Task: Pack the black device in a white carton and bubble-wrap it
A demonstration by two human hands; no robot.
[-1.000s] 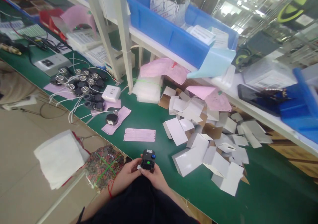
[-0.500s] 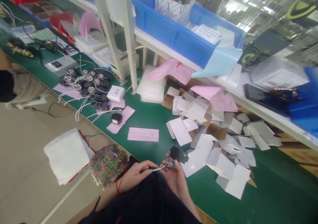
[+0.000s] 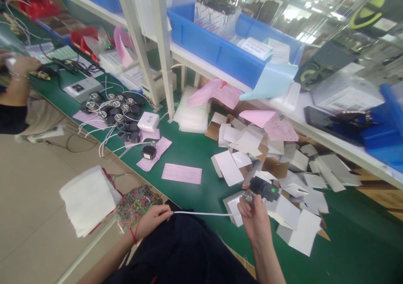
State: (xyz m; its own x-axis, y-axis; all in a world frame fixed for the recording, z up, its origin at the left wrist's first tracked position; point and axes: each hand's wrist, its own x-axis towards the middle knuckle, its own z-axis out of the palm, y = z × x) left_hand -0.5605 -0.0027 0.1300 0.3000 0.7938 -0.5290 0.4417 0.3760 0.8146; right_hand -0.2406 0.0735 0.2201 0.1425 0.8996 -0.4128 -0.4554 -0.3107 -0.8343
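Note:
My right hand [image 3: 253, 216] grips a small black device [image 3: 263, 188] with a green dot and a metal fitting, held above the green table's near edge. A white cable [image 3: 204, 213] runs taut from the device leftward to my left hand [image 3: 154, 219], which pinches its end near my lap. Flat white folded boxes [image 3: 283, 179] lie scattered just beyond the device.
A pink slip [image 3: 181, 173] lies on the green table [image 3: 189, 149]. Further left sit a lone black device [image 3: 148, 151], a heap of similar devices with white cables [image 3: 116, 114] and a white box [image 3: 148, 121]. Another person's hand [image 3: 19, 65] is far left. Blue bins [image 3: 220, 44] stand on the shelf.
My hands have moved apart. The right hand carried the black device to the right, and the white cable is now stretched straight between both hands.

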